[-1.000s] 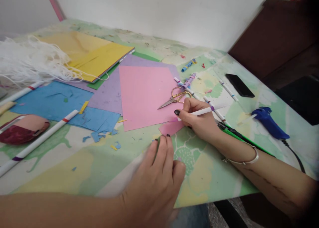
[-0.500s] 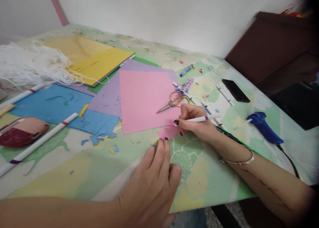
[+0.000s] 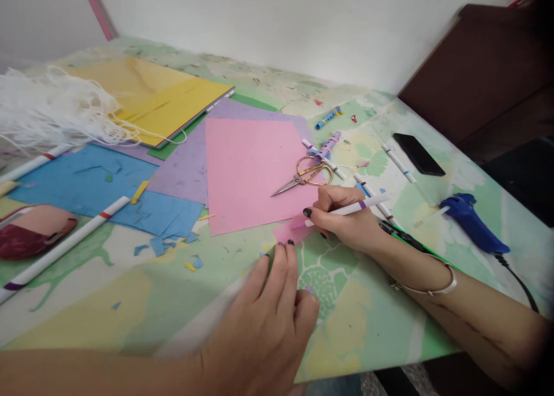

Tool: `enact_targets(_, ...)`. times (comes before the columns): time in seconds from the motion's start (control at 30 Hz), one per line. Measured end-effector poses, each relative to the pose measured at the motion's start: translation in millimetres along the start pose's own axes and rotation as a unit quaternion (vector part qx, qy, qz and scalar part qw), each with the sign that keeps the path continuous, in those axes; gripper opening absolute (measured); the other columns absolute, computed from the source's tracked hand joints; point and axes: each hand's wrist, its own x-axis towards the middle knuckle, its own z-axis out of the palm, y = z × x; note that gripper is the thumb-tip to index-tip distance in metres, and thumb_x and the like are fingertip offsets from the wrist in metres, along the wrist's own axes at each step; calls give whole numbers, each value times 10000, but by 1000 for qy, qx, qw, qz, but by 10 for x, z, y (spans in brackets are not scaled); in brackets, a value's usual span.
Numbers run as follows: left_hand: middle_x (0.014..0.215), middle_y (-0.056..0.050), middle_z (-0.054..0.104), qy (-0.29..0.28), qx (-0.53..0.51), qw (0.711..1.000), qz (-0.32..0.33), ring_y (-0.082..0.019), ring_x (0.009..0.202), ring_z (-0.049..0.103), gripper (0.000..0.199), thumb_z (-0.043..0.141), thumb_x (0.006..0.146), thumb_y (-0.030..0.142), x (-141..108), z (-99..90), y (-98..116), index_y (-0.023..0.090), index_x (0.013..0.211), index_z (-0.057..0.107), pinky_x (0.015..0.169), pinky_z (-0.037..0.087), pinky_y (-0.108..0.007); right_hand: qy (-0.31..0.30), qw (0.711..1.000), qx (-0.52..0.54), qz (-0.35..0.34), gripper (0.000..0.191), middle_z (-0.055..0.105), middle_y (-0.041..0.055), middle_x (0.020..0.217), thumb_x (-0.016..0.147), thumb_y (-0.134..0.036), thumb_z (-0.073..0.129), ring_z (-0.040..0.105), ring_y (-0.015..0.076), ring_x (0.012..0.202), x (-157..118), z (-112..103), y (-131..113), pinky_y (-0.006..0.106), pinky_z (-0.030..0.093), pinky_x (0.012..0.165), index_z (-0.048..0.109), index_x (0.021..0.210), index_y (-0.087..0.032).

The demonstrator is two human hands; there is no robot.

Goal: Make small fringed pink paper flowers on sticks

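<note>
My right hand (image 3: 348,225) pinches a white marker (image 3: 373,202) with a purple band; its pink-purple tip is down at a small pink paper piece (image 3: 285,233). With fingers stretched out, my left hand (image 3: 264,321) rests on the table, its fingertips at the near edge of that piece. Just beyond lies a larger pink sheet (image 3: 242,171), with gold-handled scissors (image 3: 298,180) on its right side, their blades slightly apart. Behind the scissors is a rolled purple paper tube (image 3: 328,146). My right hand covers part of the small piece.
At right are a blue glue gun (image 3: 474,223) with its cord and a black phone (image 3: 418,153). Purple sheets (image 3: 182,174), blue sheets (image 3: 86,176), a yellow pad (image 3: 173,107), white string (image 3: 56,107), a capped marker (image 3: 73,246) and a pink-maroon case (image 3: 38,228) spread leftward.
The marker tip has moved slightly left and down, farther onto the small pink piece. My left hand has stayed nearly in place; the view has shifted a little.
</note>
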Motion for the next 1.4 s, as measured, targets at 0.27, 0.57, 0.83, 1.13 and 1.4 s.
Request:
enact_targets(0.27, 1267, -325, 480, -8, -8, 1000, -4, -475, 1221, 398, 504, 520, 698, 602, 12, -17, -8, 132, 871, 457, 961, 281, -526, 6, 1000, -8, 3, 332, 457, -66, 424, 771, -154, 604, 379, 58, 377, -2, 11, -20, 203, 257, 376, 377, 531, -189)
enact_targets(0.57, 1268, -331, 476, -8, -15, 1000, -3, -478, 1205, 412, 510, 526, 697, 600, 3, -6, 5, 123, 872, 476, 944, 300, -528, 7, 1000, -7, 7, 336, 463, -64, 415, 774, -170, 609, 377, 60, 368, 0, 10, -12, 205, 255, 373, 377, 532, -192)
enact_targets(0.83, 1253, -361, 469, -18, -21, 1000, 3, -497, 1182, 429, 594, 541, 665, 660, 20, -34, -10, 108, 880, 488, 916, 329, -539, 8, 999, -37, -5, 325, 458, -61, 455, 772, -154, 606, 376, 59, 405, -5, 1, -2, 209, 263, 403, 388, 533, -183)
enact_targets(1.13, 1251, -338, 490, -19, -21, 1000, 3, -482, 1177, 443, 598, 545, 662, 671, 19, -55, -20, 115, 878, 496, 909, 345, -532, 2, 999, -52, -9, 344, 449, -53, 486, 780, -179, 606, 368, 63, 437, -5, 3, 3, 213, 263, 415, 371, 529, -185)
enact_targets(1.4, 1247, -359, 478, -11, -18, 1000, 1, -495, 1171, 443, 609, 557, 647, 670, 25, -30, -12, 110, 877, 495, 903, 357, -538, -10, 999, -50, -10, 339, 464, -49, 478, 778, -184, 610, 376, 63, 438, -10, 9, -30, 211, 267, 410, 382, 528, -184)
